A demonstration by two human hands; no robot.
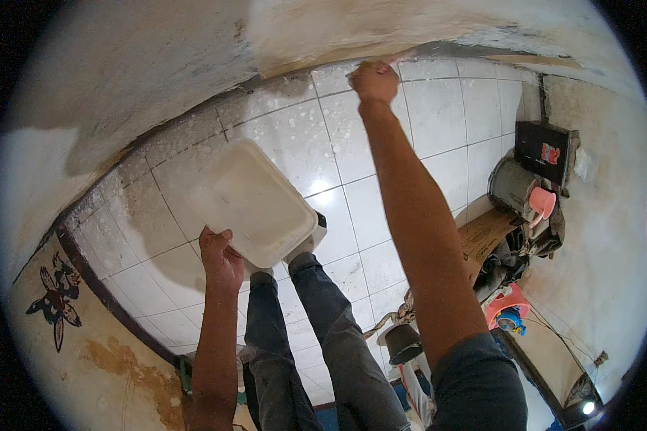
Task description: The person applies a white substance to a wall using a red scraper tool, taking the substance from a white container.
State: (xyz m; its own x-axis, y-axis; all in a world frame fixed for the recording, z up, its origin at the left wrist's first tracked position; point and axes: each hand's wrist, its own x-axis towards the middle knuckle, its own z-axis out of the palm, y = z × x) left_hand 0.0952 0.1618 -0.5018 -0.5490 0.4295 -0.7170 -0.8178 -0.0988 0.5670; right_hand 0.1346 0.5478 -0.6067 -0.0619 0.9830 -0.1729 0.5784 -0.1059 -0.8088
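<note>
Left hand [221, 262]: gripping one cream, rectangular plastic-looking tray [259, 201] near its lower-left corner, holding it over the white square floor tiles [370, 136]
Right hand [375, 82]: curling fist-like by the patchy beige plaster wall [323, 32]; can't tell if it's grasping anything
Progress: pale specks are dotting the tiles, wall's looking uneven, so probably partway; what's left isn't really showing
Count: one tray, two hands, one pink plastic dipper [542, 203]

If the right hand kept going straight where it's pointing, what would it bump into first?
Probably the wall, down low where the white floor tiles end. The right hand looks very close to it, but I can't tell whether it's already touching.
</note>
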